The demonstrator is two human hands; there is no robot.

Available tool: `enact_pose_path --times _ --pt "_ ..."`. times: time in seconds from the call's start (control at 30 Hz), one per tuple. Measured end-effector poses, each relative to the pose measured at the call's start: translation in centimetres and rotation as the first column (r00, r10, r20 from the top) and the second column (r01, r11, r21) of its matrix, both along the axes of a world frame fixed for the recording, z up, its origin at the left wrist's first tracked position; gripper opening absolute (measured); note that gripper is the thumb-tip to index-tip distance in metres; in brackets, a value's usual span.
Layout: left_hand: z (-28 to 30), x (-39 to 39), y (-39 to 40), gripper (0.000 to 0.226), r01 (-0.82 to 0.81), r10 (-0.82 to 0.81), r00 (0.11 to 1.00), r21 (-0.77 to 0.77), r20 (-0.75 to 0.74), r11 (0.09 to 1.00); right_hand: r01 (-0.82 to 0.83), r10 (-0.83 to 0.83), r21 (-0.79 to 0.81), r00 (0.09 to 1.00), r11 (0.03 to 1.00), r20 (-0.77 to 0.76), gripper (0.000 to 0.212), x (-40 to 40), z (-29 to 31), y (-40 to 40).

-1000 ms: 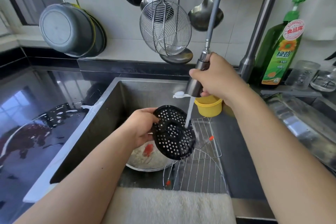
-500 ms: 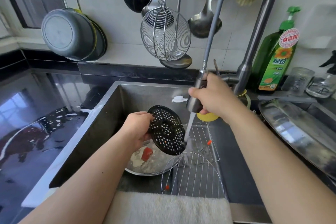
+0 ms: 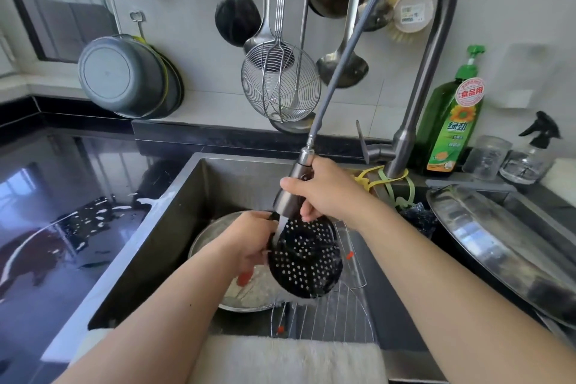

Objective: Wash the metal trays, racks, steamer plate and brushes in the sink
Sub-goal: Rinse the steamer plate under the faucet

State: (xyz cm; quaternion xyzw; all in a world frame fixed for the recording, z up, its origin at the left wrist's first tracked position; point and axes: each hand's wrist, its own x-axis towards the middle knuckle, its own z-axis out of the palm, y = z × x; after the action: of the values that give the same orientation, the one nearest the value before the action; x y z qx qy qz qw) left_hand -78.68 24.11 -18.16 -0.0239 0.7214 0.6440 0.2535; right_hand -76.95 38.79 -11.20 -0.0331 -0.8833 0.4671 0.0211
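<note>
Head view, left hand point(image 3: 249, 243) gripping edge of tilted black perforated steamer plate point(image 3: 307, 259) over sink point(image 3: 174, 227), right hand point(image 3: 327, 193) wrapped around pull-out faucet sprayer point(image 3: 293, 187), water hitting plate, wire racks point(image 3: 330, 318) beneath.

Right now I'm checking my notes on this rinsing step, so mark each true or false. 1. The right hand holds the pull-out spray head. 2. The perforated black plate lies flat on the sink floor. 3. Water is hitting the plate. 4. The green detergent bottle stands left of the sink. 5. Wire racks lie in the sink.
1. True: the right hand grips the spray head.
2. False: the left hand holds the steamer plate tilted above the sink.
3. True: the stream lands on its upper edge.
4. False: the detergent bottle stands to the right, behind the faucet.
5. True: the wire racks lie below the plate.
</note>
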Motion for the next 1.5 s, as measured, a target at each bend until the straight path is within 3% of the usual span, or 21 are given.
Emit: enact_pose_path --times 0.2,0.3,0.43,0.5,0.6,0.67,0.7,0.77,0.83,0.97,1.03,1.1,1.2,1.3,1.37,1.5 --pt "-0.1 0.1 0.0 0.032 -0.008 0.008 1.0 0.022 -0.004 1.0 0.14 -0.138 0.16 0.99 0.977 -0.023 0.021 -1.2 -0.3 0.7" --pt "-0.4 -0.3 -0.1 0.03 -0.046 0.044 0.997 -0.046 -0.058 0.998 0.025 -0.047 0.215 0.994 0.976 0.098 0.023 -0.3 1.1 2.0" --pt "-0.8 -1.2 -0.6 0.027 -0.156 0.042 0.939 -0.314 -0.34 0.937 -0.258 0.13 0.413 0.941 0.873 0.313 0.032 -1.1 4.3 5.1" --pt "-0.7 -1.4 -1.0 0.029 -0.202 0.057 0.917 -0.336 -0.395 0.92 -0.281 0.104 0.642 0.949 0.713 0.299 0.055 -3.1 4.8 7.3" --pt "-0.8 -1.6 -1.3 0.028 -0.232 0.094 0.908 -0.304 -0.409 0.924 -0.173 0.122 0.96 0.981 0.22 0.149 0.047 -6.3 3.7 10.5" --pt "-1.1 -1.8 -1.2 0.026 -0.235 0.099 0.905 -0.292 -0.413 0.927 -0.143 0.112 0.98 0.981 -0.141 0.159 0.043 -7.9 2.9 12.1" --pt "-1.1 -1.9 -1.2 0.025 -0.23 0.092 0.908 -0.303 -0.409 0.925 -0.157 0.075 0.948 0.98 -0.277 0.184 0.047 -8.3 2.9 12.7" --pt "-1.4 -2.0 -1.2 0.022 -0.208 0.05 0.91 -0.348 -0.412 0.914 -0.184 -0.008 0.902 0.98 -0.391 0.197 0.05 -8.7 3.3 13.4" --pt "-1.5 -2.1 -1.4 0.022 -0.192 0.005 0.902 -0.388 -0.433 0.902 -0.156 -0.04 0.932 0.988 -0.327 0.151 0.049 -9.0 3.5 13.7" --pt "-1.1 -1.6 -1.0 0.019 -0.197 -0.174 0.769 -0.487 -0.615 0.851 -0.037 0.025 0.999 0.999 0.029 0.036 0.056 -6.5 3.6 14.1" --pt "-0.9 -1.1 -0.4 0.013 -0.246 -0.394 0.644 -0.665 -0.656 0.705 0.052 0.067 0.991 0.996 0.124 -0.061 0.054 -3.2 4.0 14.6" --pt "-0.1 0.3 0.2 0.008 -0.317 -0.562 0.563 -0.787 -0.606 0.53 0.091 0.04 0.983 0.994 0.157 -0.098 0.05 0.5 4.6 15.1" --pt "1.5 2.7 1.0 0.014 -0.351 -0.645 0.504 -0.818 -0.575 0.455 0.001 -0.09 0.961 0.996 0.277 0.024 0.062 5.8 4.6 15.4" --pt "4.4 5.6 2.7 0.02 -0.409 -0.702 0.453 -0.828 -0.55 0.385 -0.148 -0.208 0.898 0.945 0.415 0.252 0.1 11.5 3.1 16.1" --pt "6.7 7.2 4.0 0.018 -0.426 -0.666 0.465 -0.807 -0.583 0.409 -0.143 -0.248 0.886 0.93 0.441 0.273 0.111 14.4 1.7 16.7" --pt "9.7 8.2 7.6 0.014 -0.348 -0.303 0.653 -0.631 -0.694 0.694 0.047 -0.308 0.875 0.944 0.481 0.118 0.096 16.4 1.1 19.6"
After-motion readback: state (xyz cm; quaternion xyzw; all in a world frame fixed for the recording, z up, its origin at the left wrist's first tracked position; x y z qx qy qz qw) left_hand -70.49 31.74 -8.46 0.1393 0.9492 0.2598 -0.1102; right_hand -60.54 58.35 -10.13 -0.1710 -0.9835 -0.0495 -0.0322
